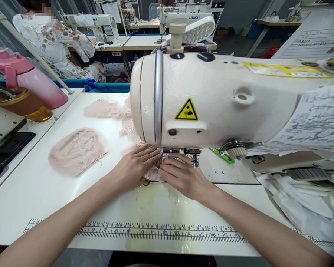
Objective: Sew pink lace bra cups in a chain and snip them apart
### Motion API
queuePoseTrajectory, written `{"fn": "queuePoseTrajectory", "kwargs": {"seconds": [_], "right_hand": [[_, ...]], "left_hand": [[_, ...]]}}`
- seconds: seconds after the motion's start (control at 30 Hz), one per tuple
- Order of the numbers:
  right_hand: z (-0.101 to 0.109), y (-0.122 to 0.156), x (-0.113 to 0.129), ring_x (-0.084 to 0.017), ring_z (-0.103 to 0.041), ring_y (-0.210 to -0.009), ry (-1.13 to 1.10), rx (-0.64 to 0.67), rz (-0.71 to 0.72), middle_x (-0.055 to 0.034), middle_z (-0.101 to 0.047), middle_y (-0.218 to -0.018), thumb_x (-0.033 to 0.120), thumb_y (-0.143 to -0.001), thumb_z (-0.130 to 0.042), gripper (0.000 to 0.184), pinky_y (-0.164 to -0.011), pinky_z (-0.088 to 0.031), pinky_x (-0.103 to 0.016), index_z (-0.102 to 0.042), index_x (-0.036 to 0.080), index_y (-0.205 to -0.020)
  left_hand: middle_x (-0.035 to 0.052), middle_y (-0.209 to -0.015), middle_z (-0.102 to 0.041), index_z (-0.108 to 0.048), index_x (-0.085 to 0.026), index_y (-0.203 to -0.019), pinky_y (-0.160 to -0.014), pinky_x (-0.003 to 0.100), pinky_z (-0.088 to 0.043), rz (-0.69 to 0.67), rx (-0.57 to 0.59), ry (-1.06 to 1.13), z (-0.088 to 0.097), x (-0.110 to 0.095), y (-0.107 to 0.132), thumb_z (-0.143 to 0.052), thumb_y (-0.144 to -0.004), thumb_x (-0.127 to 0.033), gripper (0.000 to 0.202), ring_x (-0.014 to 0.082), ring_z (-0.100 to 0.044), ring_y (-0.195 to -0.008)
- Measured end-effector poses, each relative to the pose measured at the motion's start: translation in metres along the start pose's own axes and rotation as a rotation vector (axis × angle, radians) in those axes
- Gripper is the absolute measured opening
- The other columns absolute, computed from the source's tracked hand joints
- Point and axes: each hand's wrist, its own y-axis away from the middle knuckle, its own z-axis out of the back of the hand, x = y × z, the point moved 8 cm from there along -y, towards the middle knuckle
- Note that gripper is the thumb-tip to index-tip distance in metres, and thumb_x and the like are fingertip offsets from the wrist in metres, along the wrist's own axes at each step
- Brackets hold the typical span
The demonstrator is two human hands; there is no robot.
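I view the table [105, 211] from above, with the sewing machine [200, 107] reaching in from the right. The pale pink cloth [154, 174] lies below the left end of the machine head, between and beneath both hands. The left hand [136, 165] rests palm down on it, fingers extended and lying close together. The right hand [183, 176] meets it from the right, fingers bent and side by side; I cannot tell whether either thumb pinches the cloth from below.

A loose pink piece [78, 152] lies apart on the left, and more pink fabric [128, 122] is bunched on the far side of the left hand. A green tool [224, 155] lies to the right, partly behind the machine's knob [237, 152].

I judge the step in hand to be guiding cloth at the stitching point; the needle is hidden from me. The next move calls for flat, even support from both hands, edges aligned, fingertips clear of the needle.
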Motion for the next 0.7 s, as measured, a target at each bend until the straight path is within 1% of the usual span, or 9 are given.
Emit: {"fn": "queuePoseTrajectory", "kwargs": {"seconds": [0.17, 0.3, 0.4, 0.53, 0.6, 0.7], "right_hand": [[-0.003, 0.001, -0.002, -0.013, -0.063, -0.090, -0.016, 0.017, -0.004, -0.0011, -0.072, -0.085, -0.003, -0.084, -0.055, 0.021, -0.092, -0.047, -0.031, -0.066, 0.013, -0.089], [-0.005, 0.002, -0.005, -0.013, -0.061, -0.091, -0.013, 0.041, -0.021, -0.0018, -0.071, -0.087, 0.000, -0.088, -0.052, 0.023, -0.089, -0.046, -0.030, -0.067, 0.017, -0.089], [-0.006, 0.003, -0.007, -0.013, -0.060, -0.093, -0.003, 0.069, -0.044, -0.0023, -0.071, -0.089, 0.003, -0.090, -0.051, 0.023, -0.086, -0.045, -0.029, -0.068, 0.018, -0.088], [-0.004, 0.003, -0.010, -0.014, -0.060, -0.095, -0.019, 0.070, -0.061, -0.0040, -0.071, -0.094, 0.004, -0.091, -0.051, 0.022, -0.080, -0.043, -0.028, -0.068, 0.018, -0.091], [-0.002, 0.004, -0.011, -0.014, -0.060, -0.095, -0.007, 0.075, -0.074, -0.0044, -0.071, -0.096, 0.003, -0.091, -0.050, 0.022, -0.073, -0.041, -0.026, -0.067, 0.018, -0.094], [-0.001, 0.006, -0.012, -0.014, -0.060, -0.094, 0.059, 0.095, -0.102, -0.0028, -0.072, -0.099, 0.002, -0.091, -0.047, 0.025, -0.062, -0.035, -0.027, -0.066, 0.018, -0.095]], "left_hand": [[0.0119, -0.135, -0.057, -0.054, -0.007, -0.131, -0.113, 0.046, -0.039, 0.018, 0.013, -0.007, -0.003, 0.002, 0.000, -0.050, -0.065, -0.004, 0.066, 0.0251, -0.051, -0.130], [0.0118, -0.136, -0.056, -0.053, -0.007, -0.131, -0.114, 0.045, -0.039, 0.037, 0.033, -0.020, -0.006, 0.004, -0.001, -0.051, -0.064, -0.005, 0.068, 0.0256, -0.049, -0.131], [0.0121, -0.136, -0.057, -0.053, -0.007, -0.131, -0.113, 0.046, -0.039, 0.045, 0.037, -0.036, -0.005, 0.003, -0.001, -0.050, -0.066, -0.007, 0.066, 0.0259, -0.048, -0.132], [0.0132, -0.136, -0.056, -0.053, -0.006, -0.131, -0.112, 0.047, -0.040, 0.049, 0.035, -0.081, -0.004, 0.001, -0.001, -0.050, -0.071, -0.011, 0.060, 0.0270, -0.049, -0.131], [0.0144, -0.135, -0.057, -0.054, -0.004, -0.131, -0.111, 0.048, -0.041, 0.049, 0.033, -0.106, -0.005, -0.001, -0.001, -0.051, -0.073, -0.014, 0.058, 0.0283, -0.050, -0.130], [0.0152, -0.135, -0.057, -0.054, -0.003, -0.131, -0.110, 0.048, -0.041, 0.052, 0.021, -0.137, -0.006, -0.003, -0.001, -0.052, -0.078, -0.020, 0.056, 0.0295, -0.052, -0.128]]}}
